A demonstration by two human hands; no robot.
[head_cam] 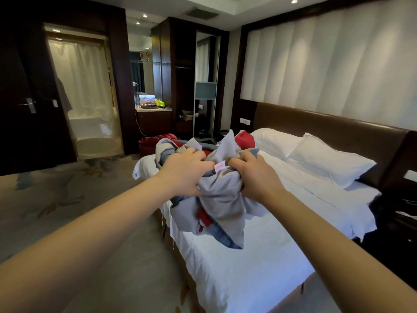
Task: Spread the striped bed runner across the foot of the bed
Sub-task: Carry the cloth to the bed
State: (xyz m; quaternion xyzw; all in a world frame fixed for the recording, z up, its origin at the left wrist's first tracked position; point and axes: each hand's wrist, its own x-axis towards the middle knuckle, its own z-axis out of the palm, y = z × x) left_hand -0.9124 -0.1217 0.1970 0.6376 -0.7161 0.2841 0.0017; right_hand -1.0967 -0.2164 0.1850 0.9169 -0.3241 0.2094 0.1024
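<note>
1. Head view: the runner (pixel 216 199) is held crumpled in a bundle above the bed (pixel 248 279), over the end away from the headboard (pixel 338 127). It has not yet been spread.
2. Grey, blue, red and beige bands are seen in the runner's folds. A small pink tag (pixel 220 166) is shown at the top of the bundle, between the two hands.
3. The runner is gripped by the left hand (pixel 185 175) on the bundle's left side, with the fingers curled into the cloth.
4. The right side of the bundle is clutched by the right hand (pixel 255 177), its fingers likewise dug into the folds. The two hands are set close together, with only the tag and a ridge of cloth between them.
5. A long fold is left hanging from the bundle toward the bed's white cover. It appears to stop just above the cover, though contact cannot be judged from this angle.
6. More of the runner, red and grey, is piled behind the hands, over the bed's far side.
7. Two white pillows (pixel 327 159) are laid at the head of the bed, against the headboard.
8. A patterned carpet (pixel 67 211) is seen on the floor to the left of the bed.
9. Well beyond the bed, an open laptop (pixel 147 100) is set on a counter.
10. Something red (pixel 155 143) is placed on the floor just past the bed's far side, and it cannot be identified.
</note>
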